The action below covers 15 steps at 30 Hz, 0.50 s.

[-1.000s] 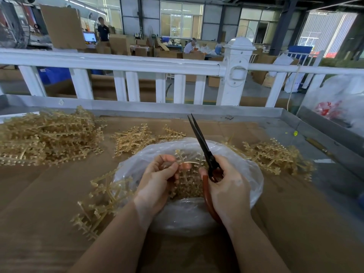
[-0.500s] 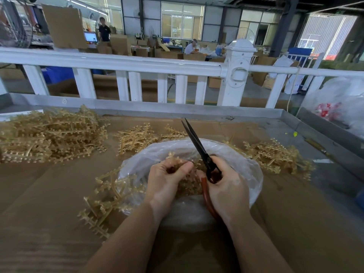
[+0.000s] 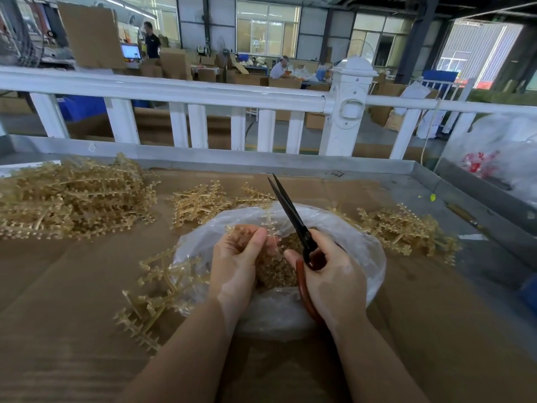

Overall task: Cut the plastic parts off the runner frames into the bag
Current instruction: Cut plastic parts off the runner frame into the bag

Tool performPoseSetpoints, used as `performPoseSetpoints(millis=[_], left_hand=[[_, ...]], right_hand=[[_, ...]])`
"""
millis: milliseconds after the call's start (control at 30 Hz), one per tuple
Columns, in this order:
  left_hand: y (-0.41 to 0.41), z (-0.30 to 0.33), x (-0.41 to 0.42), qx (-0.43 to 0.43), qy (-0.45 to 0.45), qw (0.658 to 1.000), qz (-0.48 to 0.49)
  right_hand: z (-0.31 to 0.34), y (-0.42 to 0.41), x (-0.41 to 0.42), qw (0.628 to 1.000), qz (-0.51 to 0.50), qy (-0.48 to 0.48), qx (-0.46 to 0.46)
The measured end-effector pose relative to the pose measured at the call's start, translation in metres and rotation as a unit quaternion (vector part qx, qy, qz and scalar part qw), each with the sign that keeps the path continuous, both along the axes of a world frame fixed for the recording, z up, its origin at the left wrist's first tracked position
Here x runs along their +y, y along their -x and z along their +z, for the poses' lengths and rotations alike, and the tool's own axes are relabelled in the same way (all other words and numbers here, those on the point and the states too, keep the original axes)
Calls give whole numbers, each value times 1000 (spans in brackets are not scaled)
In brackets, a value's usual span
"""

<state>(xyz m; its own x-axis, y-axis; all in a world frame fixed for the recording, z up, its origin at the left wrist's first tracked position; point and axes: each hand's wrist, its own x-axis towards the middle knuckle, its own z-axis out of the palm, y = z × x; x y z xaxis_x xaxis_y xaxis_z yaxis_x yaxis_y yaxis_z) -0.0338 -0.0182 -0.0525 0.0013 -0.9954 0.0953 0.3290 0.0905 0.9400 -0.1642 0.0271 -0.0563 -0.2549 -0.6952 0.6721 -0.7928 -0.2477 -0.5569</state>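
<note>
My left hand point(image 3: 236, 264) pinches one runner frame point(image 3: 247, 237), a pale amber translucent stem studded with small nubs, above the open mouth of the clear plastic bag point(image 3: 357, 242) at the middle of the cardboard-covered bench point(image 3: 58, 286). My right hand point(image 3: 331, 274) is clamped on the red-brown handles of one pair of scissors point(image 3: 290, 212), its dark blades nearly together and pointing up and away. Cut amber parts point(image 3: 276, 271) fill the bag. Four heaps of frames lie around it: far left point(image 3: 69, 196), centre back point(image 3: 200, 202), right point(image 3: 406, 231), near left point(image 3: 157, 292). I can read no writing.
</note>
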Motion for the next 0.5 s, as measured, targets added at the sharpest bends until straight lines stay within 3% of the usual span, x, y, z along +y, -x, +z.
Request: performPoseSetpoints(millis=[100, 500], left_hand=[[-2, -1, 0, -9, 20, 999, -23], [-2, 2, -4, 142, -45, 988, -34]], right_hand=[[-1, 0, 0, 1000, 0, 0, 7], [-1, 0, -3, 999, -28, -11, 31]])
